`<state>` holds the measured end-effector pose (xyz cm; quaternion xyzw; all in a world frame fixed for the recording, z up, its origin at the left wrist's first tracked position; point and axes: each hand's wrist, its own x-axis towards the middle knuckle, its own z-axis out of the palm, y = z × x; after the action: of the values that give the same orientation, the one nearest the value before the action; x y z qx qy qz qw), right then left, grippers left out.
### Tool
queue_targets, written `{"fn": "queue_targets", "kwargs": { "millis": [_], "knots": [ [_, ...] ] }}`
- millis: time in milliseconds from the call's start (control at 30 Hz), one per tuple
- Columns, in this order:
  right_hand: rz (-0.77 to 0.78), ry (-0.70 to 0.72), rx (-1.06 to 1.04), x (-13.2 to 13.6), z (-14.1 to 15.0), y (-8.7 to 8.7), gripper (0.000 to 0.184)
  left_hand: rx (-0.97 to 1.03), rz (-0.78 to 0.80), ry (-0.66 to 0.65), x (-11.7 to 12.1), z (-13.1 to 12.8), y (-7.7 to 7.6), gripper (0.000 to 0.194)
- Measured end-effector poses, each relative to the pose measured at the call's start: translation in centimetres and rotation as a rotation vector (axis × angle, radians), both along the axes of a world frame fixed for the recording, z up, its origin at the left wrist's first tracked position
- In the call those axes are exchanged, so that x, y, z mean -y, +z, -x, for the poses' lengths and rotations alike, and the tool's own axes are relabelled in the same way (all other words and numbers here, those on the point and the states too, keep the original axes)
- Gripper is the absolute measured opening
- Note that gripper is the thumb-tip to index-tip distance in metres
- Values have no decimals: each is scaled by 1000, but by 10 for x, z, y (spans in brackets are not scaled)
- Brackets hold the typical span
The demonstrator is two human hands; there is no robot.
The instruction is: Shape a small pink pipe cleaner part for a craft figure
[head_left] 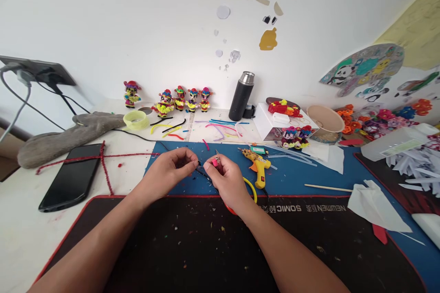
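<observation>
My left hand has its thumb and forefinger closed in a pinch over the blue mat. A tiny black piece shows at its fingertips, perhaps the end of a black pipe cleaner. Close beside it, my right hand is closed around scissors, whose pointed metal tip sticks out above the fingers. A yellow and red handle shows partly behind that hand. Something small and pink lies at the right fingers. Below the hands a black strand runs towards the right palm, which hides its end.
A yellow glue gun lies right of my hands, near clear glue sticks. Behind stand small pipe-cleaner figures, cut pipe cleaners and a black thermos. A phone with red pipe cleaners lies left.
</observation>
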<state>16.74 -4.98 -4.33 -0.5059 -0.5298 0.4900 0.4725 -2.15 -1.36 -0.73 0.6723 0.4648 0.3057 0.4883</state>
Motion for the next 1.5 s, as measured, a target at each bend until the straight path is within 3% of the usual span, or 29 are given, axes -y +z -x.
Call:
{"fn": "queue_targets", "kwargs": {
  "millis": [500,800,1000,1500],
  "knots": [
    [-4,20,-59,-2,-1,-12,45,8,4,-8,1,1,-4,29],
    [11,36,-52,-3,0,-7,32,13,8,-11,1,0,-3,29],
    [12,35,-45,-2,0,-5,37,-3,-16,-7,2,-1,-1,29],
    [27,34,-25,-2,0,-4,28,-16,-16,-43,1,-1,-8,28]
  ]
}}
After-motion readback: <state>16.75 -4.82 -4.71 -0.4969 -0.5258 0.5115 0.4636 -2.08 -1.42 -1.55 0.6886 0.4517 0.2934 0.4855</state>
